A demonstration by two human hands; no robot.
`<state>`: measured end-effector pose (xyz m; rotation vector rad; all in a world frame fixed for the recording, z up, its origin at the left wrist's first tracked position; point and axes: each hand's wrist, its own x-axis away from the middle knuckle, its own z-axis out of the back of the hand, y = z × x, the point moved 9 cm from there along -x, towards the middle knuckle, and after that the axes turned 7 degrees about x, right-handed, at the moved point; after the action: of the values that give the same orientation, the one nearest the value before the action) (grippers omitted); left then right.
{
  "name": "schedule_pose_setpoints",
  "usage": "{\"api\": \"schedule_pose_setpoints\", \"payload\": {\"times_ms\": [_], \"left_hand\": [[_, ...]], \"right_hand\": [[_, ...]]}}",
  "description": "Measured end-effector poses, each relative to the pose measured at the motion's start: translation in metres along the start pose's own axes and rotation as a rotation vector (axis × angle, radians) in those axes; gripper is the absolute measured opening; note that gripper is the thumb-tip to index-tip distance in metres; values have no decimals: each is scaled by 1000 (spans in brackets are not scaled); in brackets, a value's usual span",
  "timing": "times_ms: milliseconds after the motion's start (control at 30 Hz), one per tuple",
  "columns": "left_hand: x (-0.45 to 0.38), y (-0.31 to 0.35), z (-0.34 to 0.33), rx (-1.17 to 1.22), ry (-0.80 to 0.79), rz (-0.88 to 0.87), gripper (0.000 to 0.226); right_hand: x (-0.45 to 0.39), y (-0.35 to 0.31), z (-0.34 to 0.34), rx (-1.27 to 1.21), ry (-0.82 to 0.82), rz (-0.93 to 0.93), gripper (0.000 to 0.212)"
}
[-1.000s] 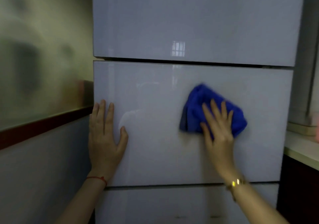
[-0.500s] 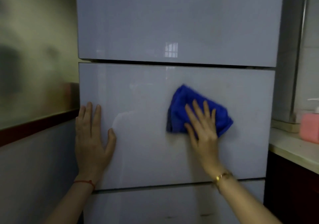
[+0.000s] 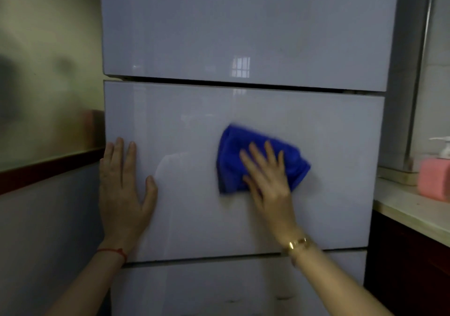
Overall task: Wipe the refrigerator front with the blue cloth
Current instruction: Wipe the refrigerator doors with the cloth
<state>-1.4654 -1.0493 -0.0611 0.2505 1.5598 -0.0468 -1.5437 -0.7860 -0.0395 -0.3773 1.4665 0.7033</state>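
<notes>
A tall glossy white refrigerator point(image 3: 194, 130) fills the middle of the head view, split into an upper door, a middle drawer front and a lower panel. A crumpled blue cloth point(image 3: 233, 155) lies flat against the middle front, right of centre. My right hand point(image 3: 267, 181) presses on the cloth with fingers spread, covering its lower right part. My left hand point(image 3: 121, 191) rests flat on the left edge of the same panel, fingers apart, holding nothing.
A frosted wall with a dark red rail point(image 3: 48, 167) runs along the left. At the right is a pale countertop point(image 3: 414, 208) over a dark cabinet, with a pink soap pump bottle point(image 3: 435, 179) on it.
The cloth and my right hand have slid left across the middle panel. My left hand has stayed on the left edge. The camera has turned right, bringing the soap bottle into view.
</notes>
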Motion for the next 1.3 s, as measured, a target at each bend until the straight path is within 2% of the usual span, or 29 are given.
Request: {"api": "schedule_pose_setpoints", "payload": {"times_ms": [67, 100, 133, 233, 300, 367, 467, 533, 600, 667, 767, 833, 900, 1033, 1100, 1167, 1233, 1300], "left_hand": [[-1, 0, 1, 0, -1, -4, 61], [-1, 0, 1, 1, 0, -5, 61], [-1, 0, 1, 1, 0, -1, 61], [-1, 0, 1, -5, 5, 7, 61], [-1, 0, 0, 2, 0, -2, 61], [-1, -1, 1, 6, 1, -5, 61], [0, -2, 1, 12, 11, -5, 61], [0, -2, 1, 9, 13, -10, 61], [0, -2, 1, 12, 17, -13, 61], [-1, -1, 0, 13, 16, -8, 61], [-1, 0, 1, 9, 7, 0, 61], [-1, 0, 1, -1, 5, 3, 61], [-1, 0, 2, 3, 10, 5, 61], [-2, 0, 2, 7, 1, 8, 62], [-3, 1, 3, 8, -1, 8, 62], [-3, 1, 4, 4, 3, 5, 61], [-3, 1, 3, 5, 2, 7, 61], [-2, 0, 2, 3, -10, 19, 61]], "right_hand": [[30, 8, 4, 29, -55, 76, 37], [28, 23, 12, 38, -42, 57, 37], [19, 43, 20, 28, -3, -16, 37], [-39, 95, 39, -81, 213, -399, 38], [-70, 94, 36, -73, 283, -507, 39], [-65, 68, 27, -42, 241, -391, 39], [33, 34, 9, 3, 46, -163, 42], [113, 27, 3, 46, -59, -138, 42], [137, 37, 7, 53, -76, -152, 40], [101, 55, 15, 17, -12, -222, 40], [8, 82, 35, -57, 193, -445, 38], [-31, 80, 35, -80, 237, -480, 39], [-31, 50, 20, -61, 169, -353, 40], [48, -26, -15, 14, -109, 132, 40], [56, -22, -11, 34, -157, 219, 40], [23, 0, -2, 30, -100, 94, 41], [-35, 22, 9, -41, 43, -183, 40], [-84, 18, 9, -90, 132, -338, 41]]}}
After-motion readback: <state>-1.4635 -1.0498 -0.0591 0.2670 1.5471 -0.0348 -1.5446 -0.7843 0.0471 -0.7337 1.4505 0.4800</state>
